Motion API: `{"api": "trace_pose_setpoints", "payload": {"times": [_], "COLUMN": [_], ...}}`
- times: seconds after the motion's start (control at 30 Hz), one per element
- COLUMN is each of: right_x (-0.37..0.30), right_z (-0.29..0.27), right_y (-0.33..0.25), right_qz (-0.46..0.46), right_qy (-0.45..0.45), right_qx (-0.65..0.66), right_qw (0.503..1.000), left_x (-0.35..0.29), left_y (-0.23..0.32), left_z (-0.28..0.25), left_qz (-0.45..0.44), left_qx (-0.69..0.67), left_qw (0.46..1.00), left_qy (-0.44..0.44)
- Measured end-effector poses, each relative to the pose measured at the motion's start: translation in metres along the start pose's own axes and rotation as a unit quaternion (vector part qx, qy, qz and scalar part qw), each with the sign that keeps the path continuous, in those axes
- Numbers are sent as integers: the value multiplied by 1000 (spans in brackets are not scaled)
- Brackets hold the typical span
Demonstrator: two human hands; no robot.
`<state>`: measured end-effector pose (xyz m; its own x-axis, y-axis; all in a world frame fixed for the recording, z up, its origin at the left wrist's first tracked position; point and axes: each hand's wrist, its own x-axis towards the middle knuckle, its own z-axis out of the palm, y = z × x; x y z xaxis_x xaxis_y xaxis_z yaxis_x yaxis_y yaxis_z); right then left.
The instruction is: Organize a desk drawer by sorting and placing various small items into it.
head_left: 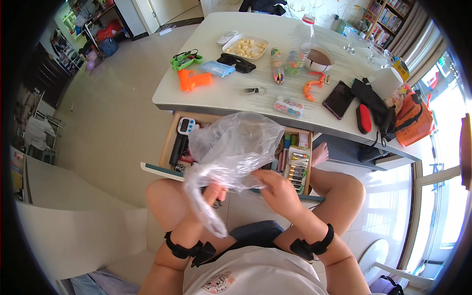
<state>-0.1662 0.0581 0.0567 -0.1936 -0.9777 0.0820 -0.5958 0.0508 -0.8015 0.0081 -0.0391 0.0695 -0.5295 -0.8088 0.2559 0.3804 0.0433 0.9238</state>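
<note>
A thin see-through plastic bag (241, 142) spreads over the open drawer (169, 140) in front of me. My left hand (215, 192) is closed on its lower left part, and folds of film cover some of the fingers. One twisted length of the bag hangs down over my left wrist. My right hand (280, 194) pinches the bag's right edge between thumb and fingers. Beneath it, the drawer holds a small white timer (186, 126) at the left and a tray of batteries (297, 169) at the right. The bag hides the drawer's middle.
On the table (196, 42) are an orange toy gun (193, 80), a blue packet (218, 69), a food tray (246, 47), a large plastic bottle (300, 46), a phone (339, 100) and a red case (364, 119). My knees flank the drawer front.
</note>
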Motion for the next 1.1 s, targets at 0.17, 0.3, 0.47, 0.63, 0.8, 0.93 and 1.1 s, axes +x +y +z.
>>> {"api": "trace_pose_setpoints", "payload": {"times": [0.17,0.3,0.47,0.63,0.8,0.93,1.1], "right_x": [13,10,5,-3,-1,-6,-5], "right_z": [-18,-35,-25,-12,-11,-18,-36], "right_y": [25,23,24,6,-16,-22,-11], "right_qz": [310,209,241,204,196,220,248], "right_qy": [96,203,87,-63,-152,-149,-163], "right_qx": [469,628,572,348,309,313,397], "right_qw": [821,721,779,913,918,912,869], "left_x": [3,-6,-11,-15,-12,25,47], "left_y": [-7,-22,4,15,9,-26,-63], "left_z": [-37,-76,-49,-48,7,17,1], "left_qz": [-96,-149,-169,73,34,-314,-385], "left_qx": [43,-5,317,198,336,218,-98], "left_qw": [971,953,901,931,923,905,915], "left_qy": [215,263,245,298,-185,-186,63]}}
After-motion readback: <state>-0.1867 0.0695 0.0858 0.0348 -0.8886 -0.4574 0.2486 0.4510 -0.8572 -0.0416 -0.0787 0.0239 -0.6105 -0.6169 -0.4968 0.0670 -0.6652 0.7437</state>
